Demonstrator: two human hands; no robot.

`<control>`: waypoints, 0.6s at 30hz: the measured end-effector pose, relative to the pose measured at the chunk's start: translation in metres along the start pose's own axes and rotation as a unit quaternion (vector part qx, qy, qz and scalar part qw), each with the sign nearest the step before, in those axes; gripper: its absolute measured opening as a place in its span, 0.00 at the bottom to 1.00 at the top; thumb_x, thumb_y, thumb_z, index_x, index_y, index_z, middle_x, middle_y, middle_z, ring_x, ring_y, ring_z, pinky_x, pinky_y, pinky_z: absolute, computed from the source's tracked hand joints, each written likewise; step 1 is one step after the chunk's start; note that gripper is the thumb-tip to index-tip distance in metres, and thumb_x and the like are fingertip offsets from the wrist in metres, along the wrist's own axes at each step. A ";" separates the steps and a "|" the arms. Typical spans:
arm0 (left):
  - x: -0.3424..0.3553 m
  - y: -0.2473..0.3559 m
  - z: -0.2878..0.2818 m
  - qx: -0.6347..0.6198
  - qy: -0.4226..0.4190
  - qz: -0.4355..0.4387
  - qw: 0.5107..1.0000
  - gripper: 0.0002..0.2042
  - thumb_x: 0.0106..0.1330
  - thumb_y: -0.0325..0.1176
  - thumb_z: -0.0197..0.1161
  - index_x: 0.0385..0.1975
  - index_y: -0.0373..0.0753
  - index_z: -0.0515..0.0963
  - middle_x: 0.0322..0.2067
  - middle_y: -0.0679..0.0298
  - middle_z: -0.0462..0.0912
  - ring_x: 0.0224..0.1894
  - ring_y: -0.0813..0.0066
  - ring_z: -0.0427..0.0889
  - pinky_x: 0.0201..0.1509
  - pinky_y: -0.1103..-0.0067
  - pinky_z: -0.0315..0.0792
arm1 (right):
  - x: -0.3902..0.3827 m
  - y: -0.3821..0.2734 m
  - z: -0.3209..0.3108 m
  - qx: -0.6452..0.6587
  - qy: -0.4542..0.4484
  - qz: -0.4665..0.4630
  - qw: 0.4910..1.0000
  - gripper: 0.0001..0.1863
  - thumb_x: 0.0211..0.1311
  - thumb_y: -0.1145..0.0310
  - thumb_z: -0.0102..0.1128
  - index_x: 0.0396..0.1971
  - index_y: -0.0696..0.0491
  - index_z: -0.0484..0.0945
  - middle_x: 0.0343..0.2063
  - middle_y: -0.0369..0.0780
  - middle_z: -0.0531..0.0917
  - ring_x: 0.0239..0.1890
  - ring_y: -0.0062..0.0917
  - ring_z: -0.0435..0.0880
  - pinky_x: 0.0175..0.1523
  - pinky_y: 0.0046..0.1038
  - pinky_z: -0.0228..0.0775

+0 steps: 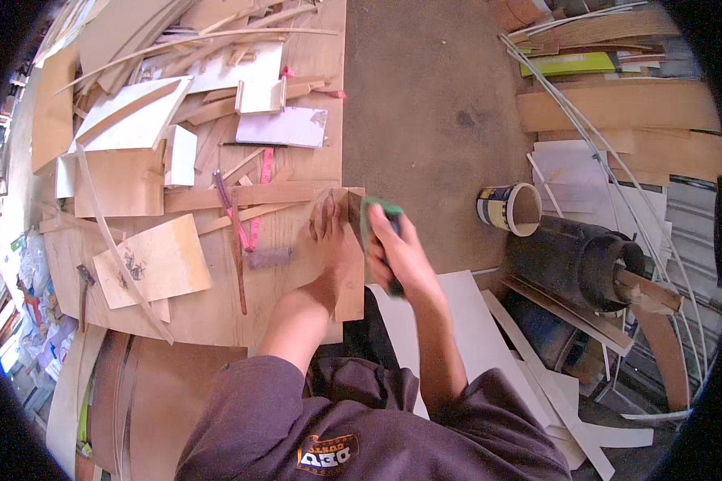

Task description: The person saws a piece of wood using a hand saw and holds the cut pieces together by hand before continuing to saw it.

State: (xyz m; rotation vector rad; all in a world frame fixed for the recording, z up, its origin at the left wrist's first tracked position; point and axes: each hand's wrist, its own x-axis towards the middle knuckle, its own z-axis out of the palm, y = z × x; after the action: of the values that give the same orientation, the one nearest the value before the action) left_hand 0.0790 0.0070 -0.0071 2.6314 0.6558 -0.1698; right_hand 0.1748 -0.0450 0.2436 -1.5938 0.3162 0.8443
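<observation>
My right hand (395, 248) is wrapped round the green-and-black handle of what looks like a handsaw (391, 210), just beyond the table's right edge. The tool and hand are a little blurred. Its dark blade, partly hidden, meets the right end of a long wooden strip (257, 193) at that edge. My left hand (333, 232) rests on the strip beside the cut end, its fingers stretched out and pressing down. Under my left wrist a narrow board (350, 289) runs along the table edge.
Left of my hands lie a pink measuring tape (254, 232), a thin wood board (156, 260) with dark screws and a hammer (83, 297). Offcuts and white panels (136, 116) pile up behind. A bucket (509, 208) and black cylinder (569, 260) are on the floor at right.
</observation>
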 end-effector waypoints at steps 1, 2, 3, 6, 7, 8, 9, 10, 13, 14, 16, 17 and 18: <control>-0.006 0.010 -0.004 -0.008 -0.012 0.006 1.000 0.32 0.69 0.48 0.47 0.71 0.44 0.53 0.74 0.65 0.48 0.76 0.61 0.41 0.74 0.55 0.32 | -0.028 -0.007 -0.008 0.047 0.003 0.049 0.998 0.20 0.70 0.49 0.53 0.30 0.49 0.63 0.14 0.27 0.61 0.10 0.12 0.58 0.14 0.21 0.50; -0.004 0.030 -0.017 -0.002 -0.006 0.033 0.999 0.31 0.69 0.47 0.47 0.71 0.44 0.54 0.74 0.64 0.49 0.76 0.61 0.41 0.74 0.55 0.32 | -0.026 -0.007 -0.023 0.067 0.003 0.065 0.996 0.19 0.71 0.50 0.54 0.31 0.50 0.64 0.15 0.27 0.61 0.11 0.12 0.59 0.15 0.21 0.51; 0.004 0.036 -0.021 0.005 0.006 0.046 0.999 0.31 0.69 0.47 0.47 0.71 0.44 0.54 0.74 0.64 0.49 0.76 0.61 0.41 0.74 0.55 0.33 | 0.000 0.016 -0.028 0.070 0.007 0.059 0.996 0.19 0.71 0.50 0.54 0.31 0.50 0.64 0.15 0.27 0.61 0.11 0.12 0.59 0.15 0.21 0.51; 0.004 0.028 -0.009 -0.071 0.026 0.031 0.997 0.30 0.69 0.46 0.46 0.71 0.44 0.55 0.73 0.65 0.50 0.76 0.63 0.41 0.74 0.55 0.34 | 0.067 0.058 -0.007 0.009 0.021 -0.062 0.998 0.17 0.71 0.51 0.54 0.35 0.50 0.65 0.15 0.27 0.62 0.11 0.11 0.58 0.14 0.20 0.49; -0.007 0.011 -0.005 -0.062 0.024 0.025 0.997 0.30 0.69 0.46 0.46 0.71 0.44 0.55 0.73 0.65 0.50 0.76 0.63 0.41 0.74 0.55 0.34 | 0.044 0.046 0.006 0.014 0.013 -0.056 0.998 0.17 0.71 0.51 0.54 0.35 0.50 0.65 0.15 0.27 0.62 0.11 0.11 0.58 0.14 0.20 0.49; -0.002 0.001 0.000 -0.043 0.023 0.016 0.999 0.31 0.69 0.47 0.47 0.71 0.45 0.55 0.74 0.67 0.49 0.76 0.64 0.41 0.74 0.55 0.34 | 0.018 0.024 0.010 0.025 0.011 -0.007 1.000 0.17 0.71 0.51 0.54 0.36 0.50 0.66 0.15 0.27 0.62 0.11 0.11 0.58 0.14 0.20 0.49; -0.004 0.010 -0.017 -0.029 0.009 0.011 0.999 0.31 0.68 0.47 0.47 0.71 0.45 0.55 0.74 0.68 0.48 0.76 0.65 0.40 0.74 0.55 0.34 | -0.011 0.011 0.002 0.035 0.019 0.051 0.998 0.17 0.70 0.51 0.55 0.37 0.50 0.66 0.15 0.27 0.63 0.11 0.11 0.58 0.14 0.20 0.49; 0.001 0.019 -0.034 -0.058 -0.035 -0.011 0.998 0.32 0.68 0.49 0.47 0.71 0.46 0.55 0.74 0.70 0.46 0.76 0.67 0.40 0.74 0.55 0.33 | -0.023 0.004 -0.006 0.059 0.008 0.039 0.997 0.18 0.70 0.51 0.56 0.38 0.50 0.67 0.16 0.27 0.63 0.12 0.11 0.58 0.15 0.20 0.49; 0.002 0.027 -0.004 0.054 0.072 0.037 0.995 0.32 0.68 0.50 0.47 0.70 0.45 0.56 0.75 0.70 0.45 0.76 0.66 0.40 0.74 0.56 0.32 | 0.033 0.044 -0.015 0.002 0.048 -0.002 0.999 0.19 0.68 0.51 0.58 0.41 0.53 0.71 0.23 0.31 0.72 0.25 0.13 0.68 0.30 0.20 0.62; -0.001 0.031 -0.006 -0.015 0.036 0.024 0.999 0.32 0.67 0.50 0.47 0.70 0.45 0.56 0.75 0.69 0.45 0.76 0.66 0.39 0.75 0.57 0.32 | 0.064 0.063 -0.019 -0.028 0.061 -0.022 0.998 0.20 0.67 0.51 0.59 0.43 0.54 0.73 0.27 0.32 0.75 0.30 0.13 0.72 0.36 0.19 0.67; 0.000 0.026 -0.012 -0.018 0.006 0.011 1.000 0.33 0.67 0.51 0.47 0.71 0.45 0.55 0.75 0.69 0.45 0.76 0.66 0.39 0.75 0.57 0.33 | 0.056 0.059 -0.012 -0.033 0.053 -0.046 0.997 0.20 0.67 0.52 0.59 0.44 0.54 0.73 0.27 0.32 0.75 0.30 0.13 0.72 0.36 0.19 0.67; -0.001 0.024 -0.015 -0.023 -0.020 0.001 1.000 0.34 0.66 0.52 0.48 0.71 0.45 0.55 0.75 0.68 0.44 0.76 0.66 0.38 0.75 0.57 0.34 | 0.050 0.056 -0.010 -0.039 0.048 -0.074 0.995 0.20 0.67 0.52 0.59 0.46 0.55 0.73 0.28 0.32 0.76 0.31 0.13 0.72 0.37 0.19 0.67; 0.017 0.019 -0.021 -0.019 -0.002 -0.009 1.000 0.34 0.66 0.52 0.48 0.71 0.45 0.55 0.75 0.68 0.44 0.76 0.66 0.38 0.75 0.57 0.34 | 0.025 0.047 -0.006 -0.007 0.032 -0.033 0.999 0.19 0.68 0.53 0.58 0.46 0.54 0.72 0.26 0.31 0.74 0.28 0.13 0.69 0.33 0.19 0.63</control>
State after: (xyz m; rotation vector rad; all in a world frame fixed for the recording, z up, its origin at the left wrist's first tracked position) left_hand 0.1036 0.0082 0.0154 2.5895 0.6744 -0.1657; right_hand 0.1640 -0.0551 0.1919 -1.6369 0.3018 0.7482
